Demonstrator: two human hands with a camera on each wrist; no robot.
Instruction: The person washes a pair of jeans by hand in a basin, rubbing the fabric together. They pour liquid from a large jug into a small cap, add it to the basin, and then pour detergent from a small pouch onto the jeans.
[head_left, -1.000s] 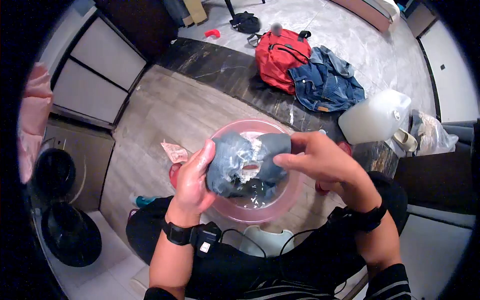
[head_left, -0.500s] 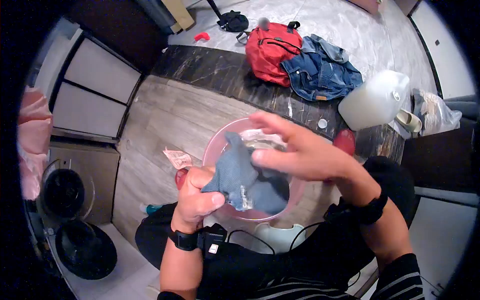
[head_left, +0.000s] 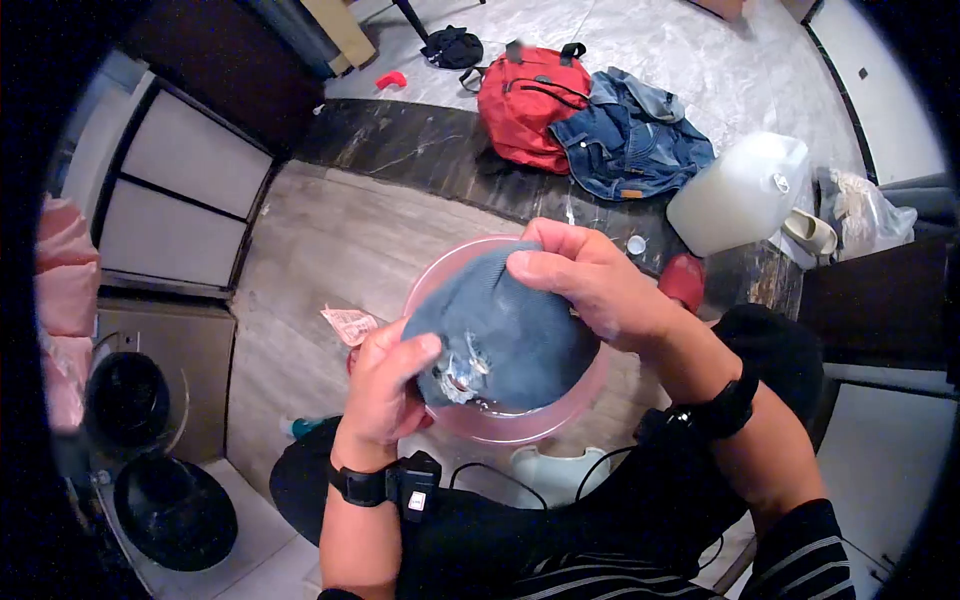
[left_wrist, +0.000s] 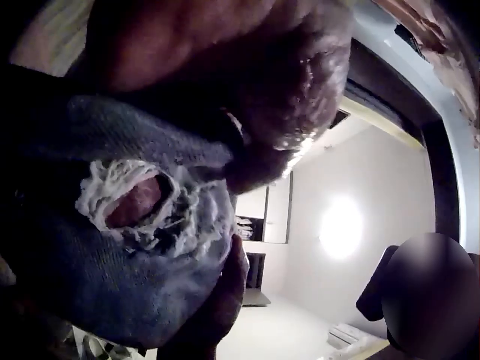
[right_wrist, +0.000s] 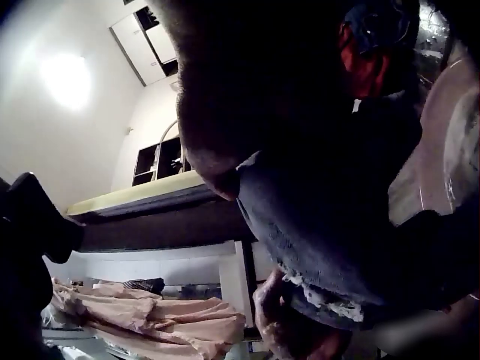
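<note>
Wet blue denim cloth [head_left: 520, 335] is stretched between both hands over a pink basin [head_left: 490, 430]. A frayed white hole [head_left: 462, 372] shows near its lower left; in the left wrist view skin shows through the hole [left_wrist: 135, 204]. My left hand [head_left: 380, 385] grips the cloth's left edge, thumb on top and the other fingers behind. With thumb and fingers my right hand [head_left: 595, 285] pinches the upper edge. The right wrist view, quite dark, shows the cloth [right_wrist: 315, 225] hanging from that hand. Much of the basin is hidden under the cloth.
Beyond the basin lie a red backpack [head_left: 530, 110], a denim garment [head_left: 640, 140] and a white plastic jug [head_left: 740, 195]. A pink paper [head_left: 348, 325] is on the floor left of the basin; a white stool [head_left: 560, 475] stands nearer the body.
The right hand has come back onto the cloth and pinches its upper edge. The cloth, bunched before, is now spread wider, with the frayed hole lower and further left.
</note>
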